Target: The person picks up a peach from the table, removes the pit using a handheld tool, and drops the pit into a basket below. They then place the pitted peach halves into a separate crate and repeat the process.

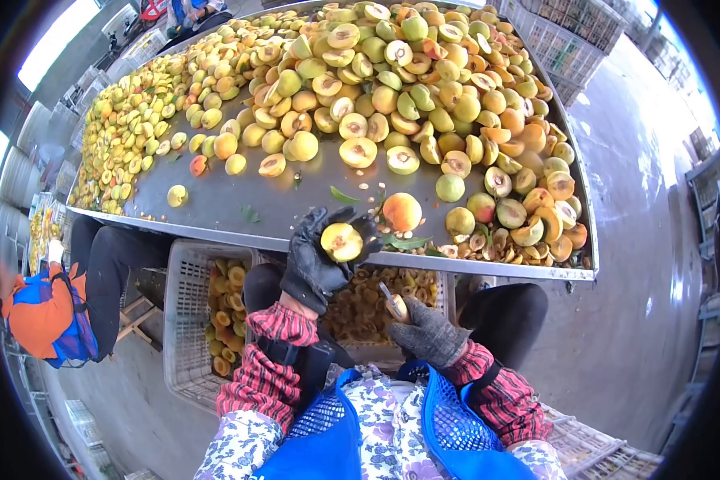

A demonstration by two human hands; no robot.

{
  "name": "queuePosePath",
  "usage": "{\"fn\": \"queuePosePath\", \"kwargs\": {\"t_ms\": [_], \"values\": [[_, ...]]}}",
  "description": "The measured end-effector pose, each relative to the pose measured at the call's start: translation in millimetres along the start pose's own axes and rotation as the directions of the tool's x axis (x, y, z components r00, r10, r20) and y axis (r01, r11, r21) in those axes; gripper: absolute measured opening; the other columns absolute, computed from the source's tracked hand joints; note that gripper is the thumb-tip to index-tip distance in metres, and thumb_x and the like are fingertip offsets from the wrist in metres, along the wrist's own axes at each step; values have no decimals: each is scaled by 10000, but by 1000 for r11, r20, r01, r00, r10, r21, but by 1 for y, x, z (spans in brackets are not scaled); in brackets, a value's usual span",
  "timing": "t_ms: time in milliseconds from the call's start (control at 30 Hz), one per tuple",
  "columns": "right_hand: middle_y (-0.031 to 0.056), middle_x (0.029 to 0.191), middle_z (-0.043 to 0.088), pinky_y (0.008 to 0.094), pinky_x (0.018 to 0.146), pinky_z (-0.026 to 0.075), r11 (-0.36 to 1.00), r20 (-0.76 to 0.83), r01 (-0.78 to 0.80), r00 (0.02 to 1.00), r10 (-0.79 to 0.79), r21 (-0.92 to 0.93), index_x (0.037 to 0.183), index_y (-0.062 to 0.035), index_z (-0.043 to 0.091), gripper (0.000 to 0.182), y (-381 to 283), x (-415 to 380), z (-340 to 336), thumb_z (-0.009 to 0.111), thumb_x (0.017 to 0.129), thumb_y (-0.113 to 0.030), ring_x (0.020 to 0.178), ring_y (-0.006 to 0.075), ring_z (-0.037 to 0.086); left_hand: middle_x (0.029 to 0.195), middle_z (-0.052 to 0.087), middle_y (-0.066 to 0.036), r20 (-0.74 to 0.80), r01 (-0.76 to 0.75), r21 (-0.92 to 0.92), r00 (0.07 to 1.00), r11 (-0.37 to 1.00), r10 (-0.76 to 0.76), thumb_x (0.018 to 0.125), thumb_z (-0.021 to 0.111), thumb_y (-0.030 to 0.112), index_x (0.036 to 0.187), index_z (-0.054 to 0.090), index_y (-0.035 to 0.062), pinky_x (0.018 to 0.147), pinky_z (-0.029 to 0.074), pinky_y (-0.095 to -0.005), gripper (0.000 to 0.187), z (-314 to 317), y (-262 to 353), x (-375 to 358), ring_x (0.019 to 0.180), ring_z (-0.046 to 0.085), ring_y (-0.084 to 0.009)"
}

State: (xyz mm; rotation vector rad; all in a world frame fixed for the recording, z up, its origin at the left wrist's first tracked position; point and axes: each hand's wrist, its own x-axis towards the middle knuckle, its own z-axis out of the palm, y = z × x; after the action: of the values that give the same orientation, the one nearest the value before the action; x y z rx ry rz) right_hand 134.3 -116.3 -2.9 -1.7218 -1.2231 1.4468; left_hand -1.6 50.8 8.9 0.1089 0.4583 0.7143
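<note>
My left hand, in a black glove, cups a yellow peach half at the table's near edge, its cut face turned up. A grey knit glove covers my right hand, which is closed around the light handle of a small knife-like metal tool; the exact shape of its tip is hard to make out. That hand is over my lap, apart from the peach half. Just beyond my left hand, a whole orange-yellow peach rests on the metal table.
Piled peach halves cover much of the table. Pits and scraps lie along its near right edge. A white plastic crate with peach halves stands beside my left leg. To the left sits a person in an orange sleeve.
</note>
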Motion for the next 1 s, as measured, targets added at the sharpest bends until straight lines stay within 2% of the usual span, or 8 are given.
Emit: {"fn": "queuePosePath", "kwargs": {"t_ms": [33, 133, 167, 400, 567, 800, 900, 1000], "values": [[222, 757, 561, 421, 593, 436, 995, -9, 1, 1000, -2, -101, 923, -25, 450, 323, -10, -2, 1, 586, 767, -273, 696, 362, 570, 995, 579, -167, -27, 24, -37, 999, 999, -25, 871, 401, 312, 990, 549, -2, 823, 444, -484, 366, -1, -6, -6, 916, 556, -326], [224, 756, 559, 429, 601, 432, 963, -87, 116, 986, -141, -244, 914, -13, 442, 313, -19, -6, 8, 570, 778, -264, 715, 379, 560, 993, 579, -168, 13, -40, 57, 999, 998, 39, 861, 437, 326, 1014, 537, -24, 821, 453, -444, 395, -15, -27, -13, 911, 561, -302], [236, 762, 554, 435, 611, 428, 968, -86, 100, 989, -122, -228, 909, -3, 435, 315, -26, -7, 8, 564, 781, -261, 745, 390, 553, 953, 597, -152, 38, -43, 81, 998, 996, 40, 874, 422, 311, 989, 551, -32, 813, 462, -398, 384, -14, -31, -19, 883, 573, -276], [245, 782, 555, 448, 630, 426, 978, -147, 80, 983, -110, -194, 897, 6, 444, 304, -27, -9, 22, 573, 776, -241, 768, 401, 550, 920, 603, -140, 32, -145, 280, 989, 949, 142, 893, 394, 302, 984, 550, -31, 775, 477, -326, 379, -8, -53, -36, 849, 584, -230], [249, 778, 561, 453, 632, 430, 970, -188, 82, 974, -127, -229, 916, 15, 442, 325, -20, -7, 29, 579, 773, -242, 759, 403, 555, 947, 589, -119, 93, -370, 640, 907, 673, 410, 920, 352, 255, 1032, 518, -46, 765, 478, -283, 362, -27, -68, -35, 882, 571, -177], [262, 785, 565, 455, 651, 435, 957, -145, 1, 988, -45, -290, 957, 18, 419, 364, -17, -5, 35, 578, 768, -250, 776, 395, 562, 881, 612, -95, -8, -338, 413, 927, 846, 374, 913, 372, 253, 971, 556, -27, 726, 481, -261, 340, -6, -73, -45, 788, 594, -153], [260, 786, 569, 458, 657, 435, 934, -110, -63, 994, 25, -352, 950, 17, 414, 346, -20, -5, 33, 560, 772, -242, 773, 394, 565, 858, 610, -124, 170, -407, 733, 886, 546, 432, 906, 385, 213, 983, 544, -28, 686, 501, -279, 298, -22, -72, -40, 771, 602, -184], [260, 779, 571, 460, 661, 436, 920, -74, -146, 989, 127, -363, 941, 21, 411, 324, -30, -6, 32, 539, 774, -226, 769, 393, 567, 780, 618, -120, -91, -160, 510, 967, 845, 238, 889, 430, 249, 903, 563, -35, 618, 507, -287, 313, -32, -72, -31, 670, 607, -199]]}}
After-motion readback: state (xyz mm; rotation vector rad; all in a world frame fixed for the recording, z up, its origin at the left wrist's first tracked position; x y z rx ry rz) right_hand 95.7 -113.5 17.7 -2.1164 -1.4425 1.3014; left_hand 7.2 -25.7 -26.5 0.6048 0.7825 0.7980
